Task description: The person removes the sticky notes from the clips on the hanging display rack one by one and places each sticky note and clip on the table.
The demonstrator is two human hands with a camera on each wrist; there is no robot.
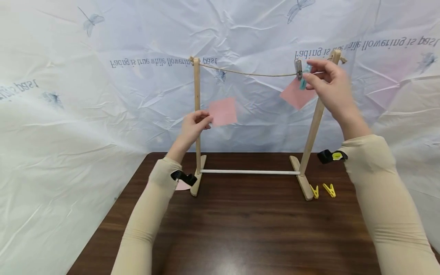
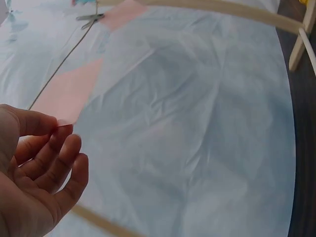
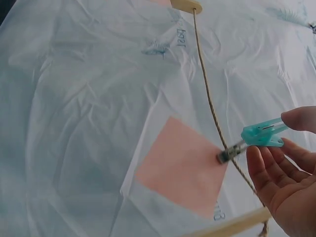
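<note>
My left hand (image 1: 193, 129) pinches a square of pink paper (image 1: 223, 111) by its edge, in front of the left post. In the left wrist view the thumb and index finger meet on one corner of that paper (image 2: 71, 94). At the right end of the rope (image 1: 254, 74), a grey clothespin (image 1: 298, 68) clips a second pink paper square (image 1: 295, 94) that hangs corner down. Right beside it, my right hand (image 1: 335, 86) holds a teal clothespin (image 3: 256, 134) between thumb and fingers. The teal clothespin's jaws point away from the fingers' grip toward the rope in the head view.
Two wooden posts (image 1: 197, 91) on feet carry the rope, joined low down by a white rod (image 1: 251, 172). Two yellow clothespins (image 1: 329, 190) lie by the right foot on the dark table (image 1: 240, 229). Pink paper (image 1: 182, 186) lies partly hidden behind the left wrist. A printed white sheet hangs behind.
</note>
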